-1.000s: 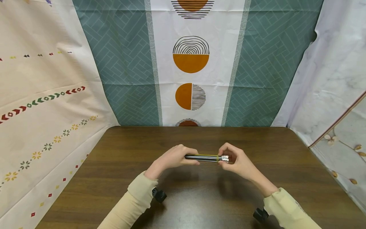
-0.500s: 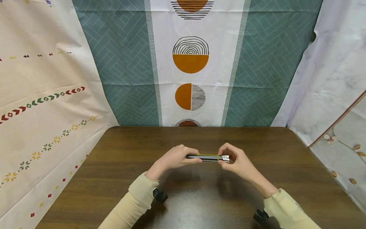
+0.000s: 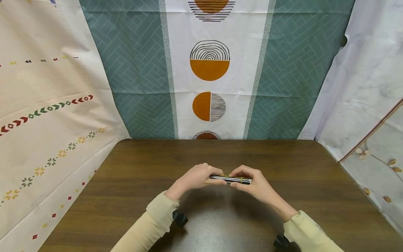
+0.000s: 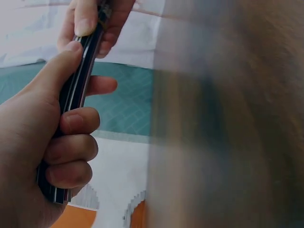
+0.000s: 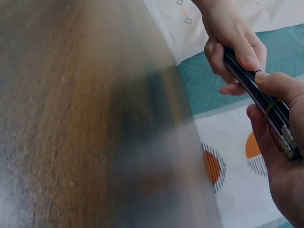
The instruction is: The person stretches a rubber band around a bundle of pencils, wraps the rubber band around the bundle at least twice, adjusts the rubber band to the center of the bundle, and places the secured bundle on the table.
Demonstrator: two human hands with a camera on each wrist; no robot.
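Here both hands (image 3: 196, 177) (image 3: 252, 183) grip pencils (image 3: 232, 179) above bare table (image 3: 126, 182); curtains (image 3: 135, 70) behind.

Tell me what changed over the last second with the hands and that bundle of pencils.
The right hand slid leftward along the banded pencil bundle, covering the eraser ends and closing the gap to the left hand. Both hands and the bundle shifted slightly toward the person. The left hand keeps its grip on the other end, the bundle stays level above the table, and the yellow band remains on.

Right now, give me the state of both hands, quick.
Left hand: closed round one end of the pencil bundle.
Right hand: closed, pinching the bundle's other end, near its yellow band.
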